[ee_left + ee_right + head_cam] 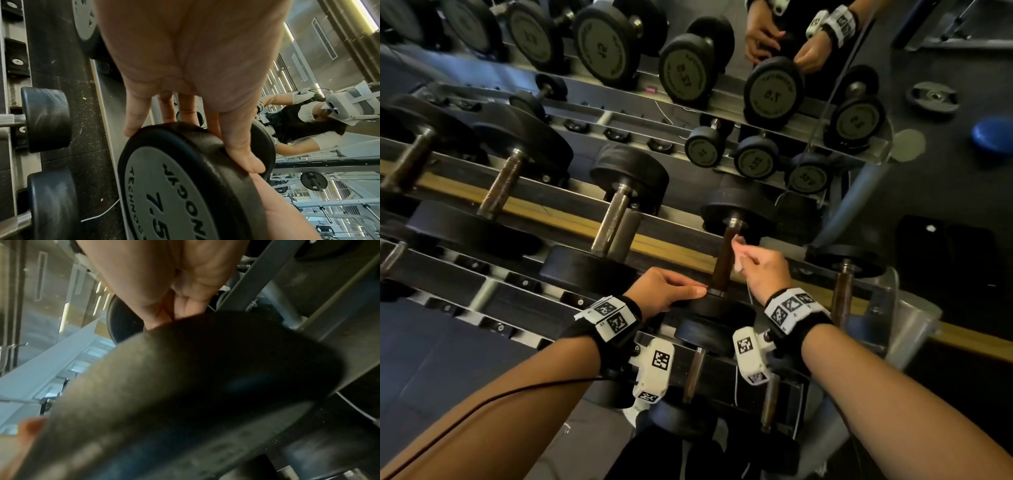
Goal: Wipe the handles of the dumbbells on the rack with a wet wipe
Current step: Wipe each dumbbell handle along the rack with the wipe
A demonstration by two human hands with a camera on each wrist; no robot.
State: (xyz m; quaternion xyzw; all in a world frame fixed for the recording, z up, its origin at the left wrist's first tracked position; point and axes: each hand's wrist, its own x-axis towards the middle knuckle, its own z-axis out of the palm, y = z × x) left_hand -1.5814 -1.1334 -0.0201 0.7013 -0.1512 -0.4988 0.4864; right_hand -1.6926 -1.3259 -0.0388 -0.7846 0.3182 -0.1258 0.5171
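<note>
A 7.5 dumbbell lies on the rack's top tier, its dark handle (724, 260) running away from me. My left hand (681, 293) grips the near black head (719, 310), thumb lying along its rim by the collar. The left wrist view shows those fingers (185, 112) over the far side of the head (170, 186) and the thumb across its edge. My right hand (760, 269) pinches a white wet wipe (739, 255) just right of the handle, close to its far half. In the right wrist view a blurred dumbbell head (185, 394) hides the wipe.
Heavier dumbbells (616, 212) fill the tier to the left, and another one (842, 294) sits at the right end. Smaller dumbbells (695, 370) lie on the lower tier under my wrists. A mirror (774, 92) stands behind the rack. A blue disc (993, 133) lies on the floor.
</note>
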